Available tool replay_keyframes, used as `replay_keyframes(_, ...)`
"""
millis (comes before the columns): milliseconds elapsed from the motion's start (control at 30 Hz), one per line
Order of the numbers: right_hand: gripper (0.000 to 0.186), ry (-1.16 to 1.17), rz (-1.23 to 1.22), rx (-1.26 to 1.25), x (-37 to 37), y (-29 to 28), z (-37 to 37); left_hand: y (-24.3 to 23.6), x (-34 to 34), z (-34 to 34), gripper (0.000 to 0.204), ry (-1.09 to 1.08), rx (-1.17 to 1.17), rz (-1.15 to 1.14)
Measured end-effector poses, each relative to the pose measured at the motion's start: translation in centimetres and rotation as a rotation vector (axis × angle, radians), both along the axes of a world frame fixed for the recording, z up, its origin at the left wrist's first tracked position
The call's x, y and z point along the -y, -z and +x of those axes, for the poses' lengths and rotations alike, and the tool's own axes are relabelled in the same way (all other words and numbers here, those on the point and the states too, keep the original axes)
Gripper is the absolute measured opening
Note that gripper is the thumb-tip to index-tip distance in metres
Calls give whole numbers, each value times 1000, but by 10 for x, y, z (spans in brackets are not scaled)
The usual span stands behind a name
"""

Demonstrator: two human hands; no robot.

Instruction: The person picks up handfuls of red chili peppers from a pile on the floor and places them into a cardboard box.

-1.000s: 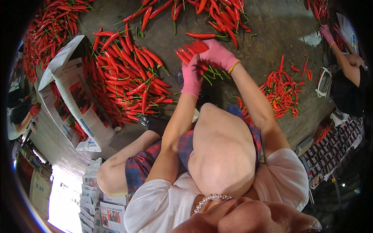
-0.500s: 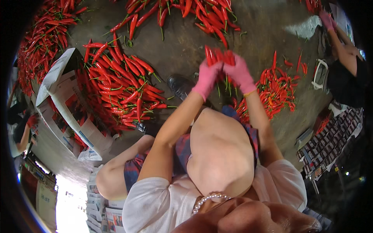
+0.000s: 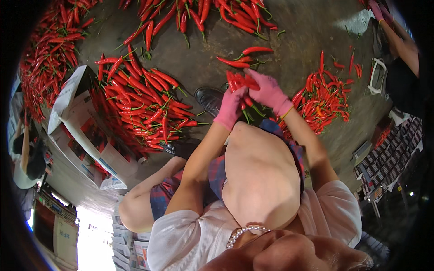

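Note:
My left hand (image 3: 230,106), in a pink glove, is closed round a small bunch of red chili peppers (image 3: 236,80). Green stems show below the bunch, between my wrists. The right hand (image 3: 270,94), gloved in pink too, presses against the right side of the same bunch with its fingers bent. Those fingertips are partly blurred and hidden by the peppers. Just beyond both hands, a few loose chili peppers (image 3: 254,50) lie on the floor.
A large pepper heap (image 3: 140,101) lies left of my black shoe (image 3: 209,100), beside a newspaper-lined box (image 3: 97,131). Smaller peppers are piled on the right (image 3: 322,101). More heaps lie at the far side (image 3: 199,13) and far left (image 3: 49,49). Other people's arms (image 3: 400,45) show at the right edge.
Some peppers now lie on the floor beyond my hands, where none lay before. Both hands have come slightly nearer to me, and the bunch between them looks tilted differently.

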State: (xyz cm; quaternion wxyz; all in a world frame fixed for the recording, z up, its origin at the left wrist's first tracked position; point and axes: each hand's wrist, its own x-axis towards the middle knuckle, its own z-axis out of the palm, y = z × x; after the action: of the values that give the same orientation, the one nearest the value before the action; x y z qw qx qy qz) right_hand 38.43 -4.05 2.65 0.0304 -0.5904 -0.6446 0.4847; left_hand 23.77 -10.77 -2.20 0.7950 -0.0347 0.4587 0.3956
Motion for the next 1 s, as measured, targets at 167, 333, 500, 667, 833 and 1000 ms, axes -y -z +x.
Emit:
replay_keyframes(167, 47, 108, -23, -70, 41, 14, -22, -16, 22, -19, 14, -254, 70, -212)
replay_keyframes(333, 44, 106, -98, -89, 36, 10, -22, -28, 18, -15, 15, -158, -70, -289)
replay_keyframes(500, 45, 94, -4, -72, 12, 19, -25, -19, 5, -15, 17, 80, -381, 150)
replay_keyframes(667, 32, 22, -99, 69, -18, 35, -62, 50, 4, -34, 31, 155, -793, 371)
replay_keyframes(833, 40, 59, -99, -10, 5, 53, -37, 32, -1, -28, 21, -103, -135, -86)
replay_keyframes(1000, 38, 223, 264, -238, 4, 47, -36, -2, -27, -16, 14, -184, -236, -22)
